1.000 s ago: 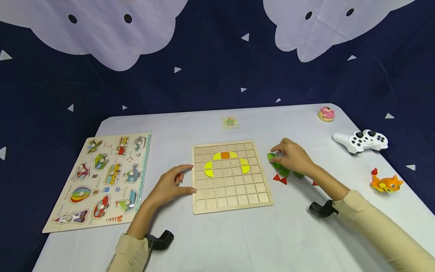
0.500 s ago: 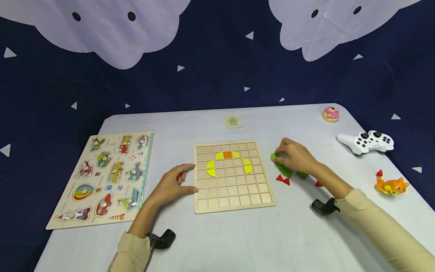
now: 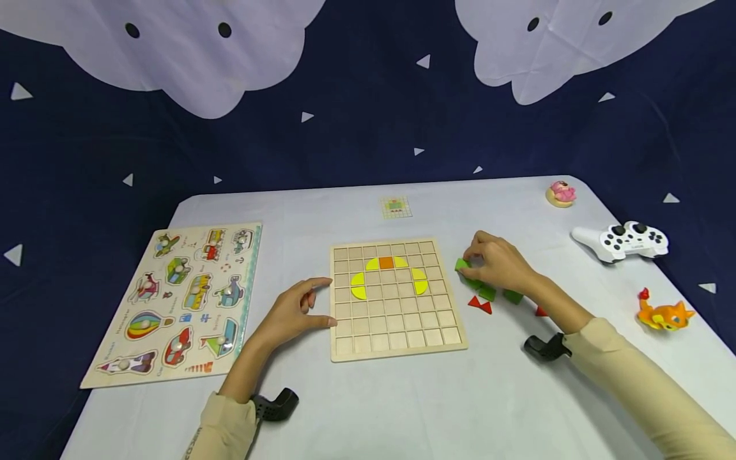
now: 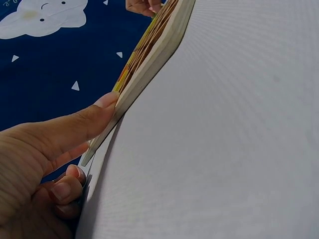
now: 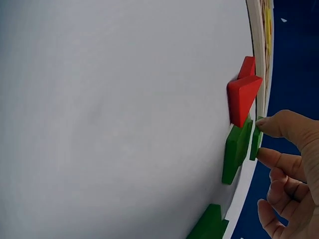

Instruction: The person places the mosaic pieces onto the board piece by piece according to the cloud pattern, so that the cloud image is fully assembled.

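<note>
In the head view, my left hand [image 3: 296, 310] rests its thumb and index finger, spread apart, against the left edge of the wooden grid board [image 3: 374, 352]. The left wrist view shows the thumb [image 4: 94, 117] touching the board's side. Yellow quarter-round pieces [image 3: 358, 292] and an orange square [image 3: 386, 262] lie in the grid. Right of the board, my right hand [image 3: 499, 263] pinches a green square block [image 5: 256, 142] between thumb and index finger. Other green blocks [image 3: 487, 293] lie beneath and beside this hand. Red triangles [image 3: 480, 305] sit just nearer the front.
A small pattern card [image 3: 395, 207] lies behind the board. A picture peg puzzle [image 3: 190, 300] covers the table's left side. Along the right are a pink toy [image 3: 560, 193], a white game controller [image 3: 621, 241] and an orange toy cat [image 3: 665, 315].
The right thumb and index finger have closed on the green block, which has shifted slightly left. My left hand stays at the board's edge. The head view has turned slightly.
</note>
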Available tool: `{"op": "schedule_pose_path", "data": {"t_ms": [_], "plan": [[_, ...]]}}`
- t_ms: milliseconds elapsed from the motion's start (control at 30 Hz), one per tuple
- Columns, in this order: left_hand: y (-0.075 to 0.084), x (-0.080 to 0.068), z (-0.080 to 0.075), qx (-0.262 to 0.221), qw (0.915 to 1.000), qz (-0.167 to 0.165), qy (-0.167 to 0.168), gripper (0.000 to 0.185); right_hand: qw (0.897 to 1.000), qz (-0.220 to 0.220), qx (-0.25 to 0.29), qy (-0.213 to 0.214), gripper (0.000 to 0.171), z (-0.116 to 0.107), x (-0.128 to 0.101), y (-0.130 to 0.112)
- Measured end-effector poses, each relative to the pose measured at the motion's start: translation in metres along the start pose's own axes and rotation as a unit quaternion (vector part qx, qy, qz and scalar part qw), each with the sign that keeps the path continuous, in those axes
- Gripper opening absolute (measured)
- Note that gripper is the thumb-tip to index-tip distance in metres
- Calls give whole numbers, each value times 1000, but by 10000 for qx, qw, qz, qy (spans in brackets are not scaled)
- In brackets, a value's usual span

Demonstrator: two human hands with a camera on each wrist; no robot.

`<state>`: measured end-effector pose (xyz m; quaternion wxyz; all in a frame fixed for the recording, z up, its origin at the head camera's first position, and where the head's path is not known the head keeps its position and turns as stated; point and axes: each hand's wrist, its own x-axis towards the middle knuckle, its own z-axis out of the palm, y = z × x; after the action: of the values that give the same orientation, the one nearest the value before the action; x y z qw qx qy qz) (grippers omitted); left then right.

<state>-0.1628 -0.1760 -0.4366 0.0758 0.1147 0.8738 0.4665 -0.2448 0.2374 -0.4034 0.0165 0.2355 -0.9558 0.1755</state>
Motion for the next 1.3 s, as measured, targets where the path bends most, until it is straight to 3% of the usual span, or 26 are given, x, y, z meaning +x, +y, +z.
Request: {"op": "schedule_pose_path", "data": {"t_ms": [367,1300], "plan": [[-1,0,-1,-55,10000,-51,-7,76,9990,-385,49,203,26,5,11,-22],[0,0,-1,-97,9999,-81,-42,77,9872,-1571,268,-38,21,33,48,-97]]}}
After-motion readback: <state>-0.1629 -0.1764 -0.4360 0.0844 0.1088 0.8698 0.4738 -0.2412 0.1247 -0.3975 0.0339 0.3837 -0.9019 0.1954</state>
